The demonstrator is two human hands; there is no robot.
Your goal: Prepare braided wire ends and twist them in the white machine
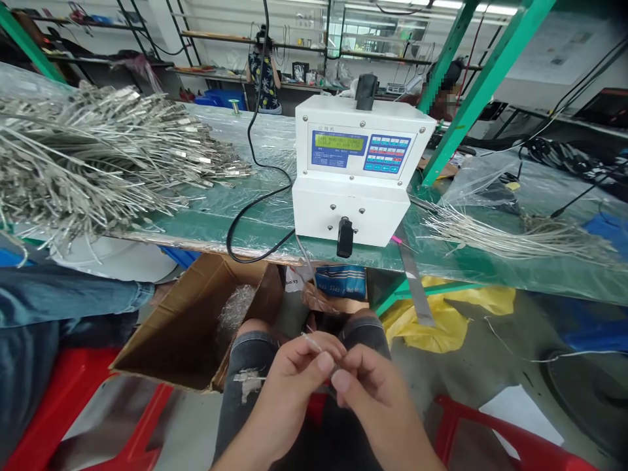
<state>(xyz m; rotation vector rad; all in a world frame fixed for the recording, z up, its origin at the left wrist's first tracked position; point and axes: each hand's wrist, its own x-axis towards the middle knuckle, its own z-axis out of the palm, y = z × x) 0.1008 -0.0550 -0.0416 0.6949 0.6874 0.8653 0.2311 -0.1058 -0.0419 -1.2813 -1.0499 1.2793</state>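
Observation:
My left hand [299, 373] and my right hand [370, 386] meet fingertip to fingertip above my lap. Between the pinched fingers of my left hand is a thin pale cable [310, 341], its end poking out at the upper left. My right hand's thumb and forefinger are pressed together beside it; whatever they hold is hidden. Beyond the hands, a white machine [350, 209] with a display, keypad and black front knob stands on the green table [210, 222]. A large heap of cables [112, 144] lies on the table's left, a smaller bundle [515, 235] on its right.
An open cardboard box [171, 340] stands by my left knee, near a seated person's jeans [63, 301]. A black cord [250, 203] loops beside the machine. A metal strip [417, 288] overhangs the table edge above a yellow bag [436, 330]. Red stools flank me.

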